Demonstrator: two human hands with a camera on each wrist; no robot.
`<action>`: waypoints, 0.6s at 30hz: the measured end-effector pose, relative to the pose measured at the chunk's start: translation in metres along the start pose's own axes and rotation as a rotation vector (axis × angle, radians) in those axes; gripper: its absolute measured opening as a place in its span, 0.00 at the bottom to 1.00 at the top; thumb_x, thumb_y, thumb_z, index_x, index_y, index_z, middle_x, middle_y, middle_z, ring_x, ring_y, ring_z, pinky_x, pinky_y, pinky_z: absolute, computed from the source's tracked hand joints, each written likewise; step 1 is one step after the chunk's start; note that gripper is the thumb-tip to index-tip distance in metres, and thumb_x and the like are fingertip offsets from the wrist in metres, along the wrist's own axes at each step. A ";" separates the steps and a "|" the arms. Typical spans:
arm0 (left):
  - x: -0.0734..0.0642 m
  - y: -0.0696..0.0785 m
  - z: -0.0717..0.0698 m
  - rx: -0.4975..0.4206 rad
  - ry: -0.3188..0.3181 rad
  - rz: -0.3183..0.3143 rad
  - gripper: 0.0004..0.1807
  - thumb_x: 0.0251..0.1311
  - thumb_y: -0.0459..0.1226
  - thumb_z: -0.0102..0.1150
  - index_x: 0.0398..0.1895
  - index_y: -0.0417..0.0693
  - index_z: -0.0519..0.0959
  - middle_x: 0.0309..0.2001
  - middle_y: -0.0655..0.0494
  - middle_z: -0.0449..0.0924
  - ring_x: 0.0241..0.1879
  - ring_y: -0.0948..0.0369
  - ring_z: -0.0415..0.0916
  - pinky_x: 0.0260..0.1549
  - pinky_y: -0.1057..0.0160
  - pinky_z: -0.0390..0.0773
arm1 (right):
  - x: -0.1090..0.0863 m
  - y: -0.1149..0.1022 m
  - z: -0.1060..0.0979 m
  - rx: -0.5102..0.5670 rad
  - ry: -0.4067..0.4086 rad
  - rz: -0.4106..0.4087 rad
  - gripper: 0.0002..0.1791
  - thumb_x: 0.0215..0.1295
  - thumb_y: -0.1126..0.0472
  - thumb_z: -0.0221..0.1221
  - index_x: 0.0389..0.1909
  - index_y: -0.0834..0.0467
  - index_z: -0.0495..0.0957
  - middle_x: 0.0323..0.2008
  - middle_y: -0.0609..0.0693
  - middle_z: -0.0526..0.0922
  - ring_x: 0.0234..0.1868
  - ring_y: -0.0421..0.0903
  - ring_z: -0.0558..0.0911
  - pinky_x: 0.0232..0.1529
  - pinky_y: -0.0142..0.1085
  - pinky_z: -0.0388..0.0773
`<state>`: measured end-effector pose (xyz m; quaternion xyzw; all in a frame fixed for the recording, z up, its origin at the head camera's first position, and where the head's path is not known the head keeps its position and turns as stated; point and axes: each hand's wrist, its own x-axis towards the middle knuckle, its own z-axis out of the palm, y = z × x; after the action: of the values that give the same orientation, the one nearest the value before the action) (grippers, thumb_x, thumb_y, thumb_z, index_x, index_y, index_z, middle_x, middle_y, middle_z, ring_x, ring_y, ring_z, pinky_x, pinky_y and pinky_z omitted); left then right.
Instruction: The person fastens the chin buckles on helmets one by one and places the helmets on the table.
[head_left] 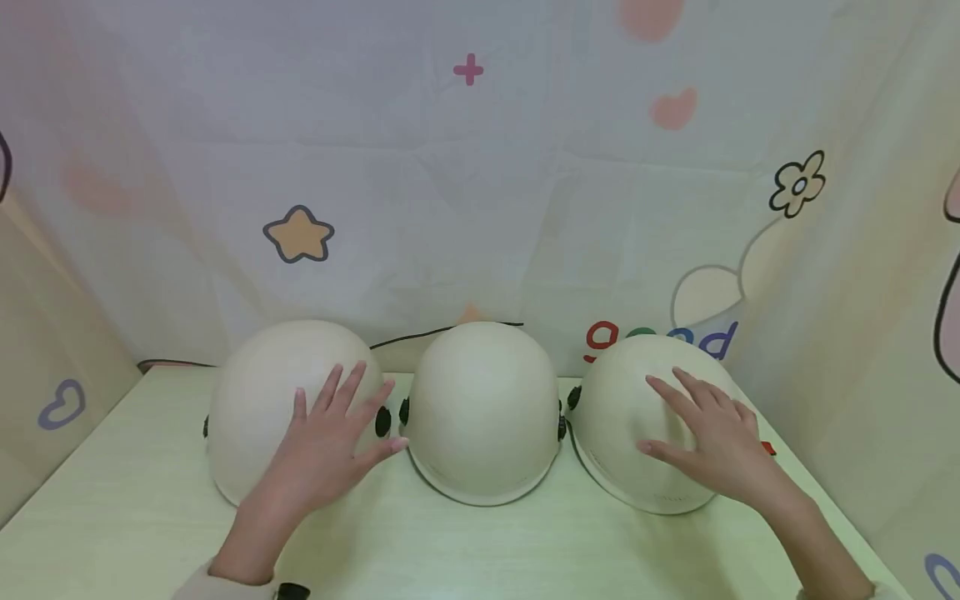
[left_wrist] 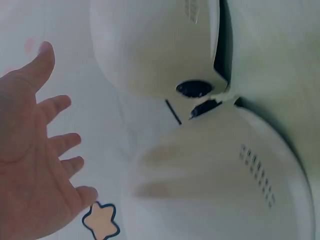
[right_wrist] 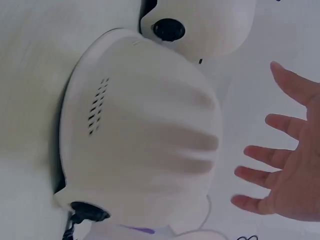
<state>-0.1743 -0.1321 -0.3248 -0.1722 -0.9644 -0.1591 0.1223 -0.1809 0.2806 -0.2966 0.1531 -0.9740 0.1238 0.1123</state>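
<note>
Pale greenish-white tabletop [head_left: 480,550], faint grain, backed by a light fabric backdrop [head_left: 450,200] with creases; similar printed fabric closes both sides. Backdrop prints: an orange star [head_left: 299,235] outlined in dark grey, a pink plus sign [head_left: 468,70], soft pink heart shapes [head_left: 674,109] and an outlined flower [head_left: 798,185] at upper right. Legible writing: the word "good" [head_left: 602,336] in coloured letters low on the backdrop, its lower part hidden by a helmet. Three off-white helmets sit in a row across the rear of the table, dome up, with dark fittings at their sides: left helmet [head_left: 251,400], middle helmet [head_left: 486,408], right helmet [head_left: 607,425]. Wrist views show rows of small dark slots near the rims of the left and right ones. A small red item [head_left: 767,448] shows just beside the right helmet. Left hand [head_left: 322,454]: fingers spread and extended, thumb toward the middle helmet, held above the left helmet and apart from it, finger shadows falling on the shell. Right hand [head_left: 716,442]: fingers likewise apart, thumb inward, over the right helmet with a gap visible in its wrist view; shadows again on the dome. Middle helmet lies between the two hands. Black band [head_left: 292,591] at the left wrist, partly cut off by the frame edge.
</note>
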 end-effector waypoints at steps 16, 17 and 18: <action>0.011 0.046 0.051 -0.368 0.067 0.184 0.32 0.55 0.46 0.61 0.63 0.50 0.66 0.65 0.49 0.59 0.63 0.50 0.56 0.52 0.46 0.67 | -0.045 0.082 0.021 0.525 -0.212 0.243 0.21 0.65 0.55 0.54 0.51 0.68 0.71 0.46 0.58 0.76 0.39 0.38 0.76 0.35 0.37 0.75; 0.012 0.050 0.054 -0.401 0.061 0.190 0.31 0.55 0.45 0.61 0.63 0.49 0.67 0.64 0.49 0.60 0.62 0.50 0.57 0.52 0.46 0.67 | -0.048 0.087 0.024 0.585 -0.241 0.264 0.23 0.66 0.56 0.52 0.52 0.71 0.69 0.48 0.60 0.75 0.40 0.39 0.76 0.37 0.38 0.76; 0.012 0.053 0.058 -0.426 0.055 0.196 0.30 0.56 0.44 0.61 0.62 0.48 0.67 0.63 0.49 0.62 0.62 0.50 0.59 0.52 0.47 0.67 | -0.050 0.092 0.027 0.644 -0.270 0.287 0.24 0.67 0.56 0.51 0.54 0.72 0.67 0.49 0.62 0.74 0.41 0.41 0.76 0.37 0.38 0.77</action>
<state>-0.1763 -0.0609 -0.3610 -0.2826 -0.8840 -0.3512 0.1240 -0.1692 0.3712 -0.3539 0.0577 -0.9027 0.4170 -0.0893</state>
